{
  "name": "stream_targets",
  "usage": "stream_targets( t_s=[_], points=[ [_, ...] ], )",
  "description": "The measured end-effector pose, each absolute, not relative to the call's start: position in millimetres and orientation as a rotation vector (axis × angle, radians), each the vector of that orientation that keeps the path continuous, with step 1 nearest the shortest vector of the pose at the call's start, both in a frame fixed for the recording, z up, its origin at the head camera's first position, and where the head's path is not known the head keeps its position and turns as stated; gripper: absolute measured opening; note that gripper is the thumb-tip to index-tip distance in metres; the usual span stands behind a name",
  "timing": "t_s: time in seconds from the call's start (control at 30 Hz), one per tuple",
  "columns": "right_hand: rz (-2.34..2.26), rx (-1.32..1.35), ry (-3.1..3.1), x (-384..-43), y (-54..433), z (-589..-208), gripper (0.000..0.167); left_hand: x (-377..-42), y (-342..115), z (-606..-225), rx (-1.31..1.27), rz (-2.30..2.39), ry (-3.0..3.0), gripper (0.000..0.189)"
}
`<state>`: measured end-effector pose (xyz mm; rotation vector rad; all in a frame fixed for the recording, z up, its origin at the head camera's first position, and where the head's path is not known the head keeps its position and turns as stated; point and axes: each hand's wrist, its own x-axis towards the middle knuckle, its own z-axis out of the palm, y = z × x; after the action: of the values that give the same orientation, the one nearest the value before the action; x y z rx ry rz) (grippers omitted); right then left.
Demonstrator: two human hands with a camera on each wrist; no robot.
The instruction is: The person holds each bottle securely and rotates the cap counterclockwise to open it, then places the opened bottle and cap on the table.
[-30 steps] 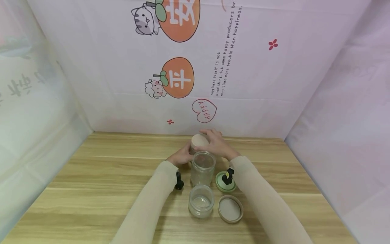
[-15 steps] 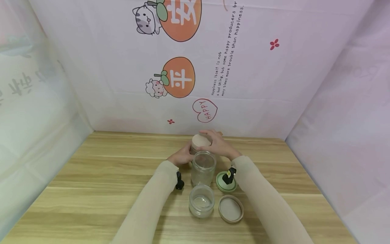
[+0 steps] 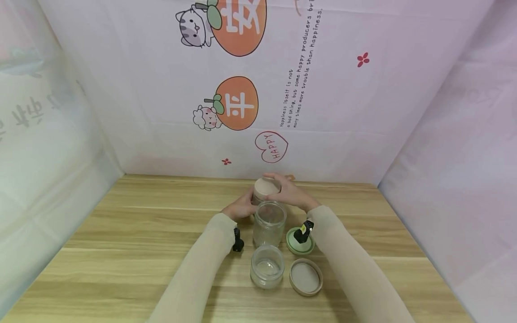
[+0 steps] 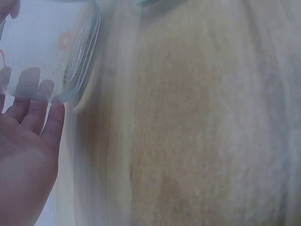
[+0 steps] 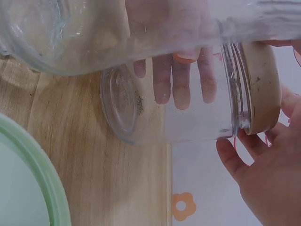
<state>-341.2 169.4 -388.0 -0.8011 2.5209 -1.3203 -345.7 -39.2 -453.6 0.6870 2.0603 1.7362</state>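
At the far side of the table stands a glass jar [image 5: 188, 125] with a beige lid [image 3: 265, 186] on its mouth. My left hand [image 3: 241, 207] holds the jar's glass body from the left, and its fingers show through the glass in the right wrist view. From the right, my right hand [image 3: 291, 194] grips the lid at its rim, thumb on the near side. The right wrist view shows glass threads under the lid's edge. A taller lidless jar [image 3: 269, 229] stands just in front, partly hiding the held one.
Nearer me is a short lidless glass jar [image 3: 267, 268]. To its right lies a beige lid [image 3: 304, 277] with its inside up; a green-rimmed lid [image 3: 300, 247] lies beyond that. A printed cloth wall [image 3: 323, 152] rises behind the table's far edge.
My right thumb and hand have shifted slightly to the right around the near side of the lid. The left hand stays in place on the jar.
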Motion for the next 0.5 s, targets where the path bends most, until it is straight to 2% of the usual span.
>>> stream_targets(
  t_s=[0.27,0.5],
  points=[
    [-1.307,-0.709,2.565,-342.3,168.0,-393.1,0.085,-345.4,-39.9,-454.4,0.749,1.749,2.064,0.084],
    [-1.15,-0.738,2.727,-342.1,161.7,-389.5,0.095,-344.3,-41.5,-454.1,0.703,1.695,2.137,0.09]
  ],
)
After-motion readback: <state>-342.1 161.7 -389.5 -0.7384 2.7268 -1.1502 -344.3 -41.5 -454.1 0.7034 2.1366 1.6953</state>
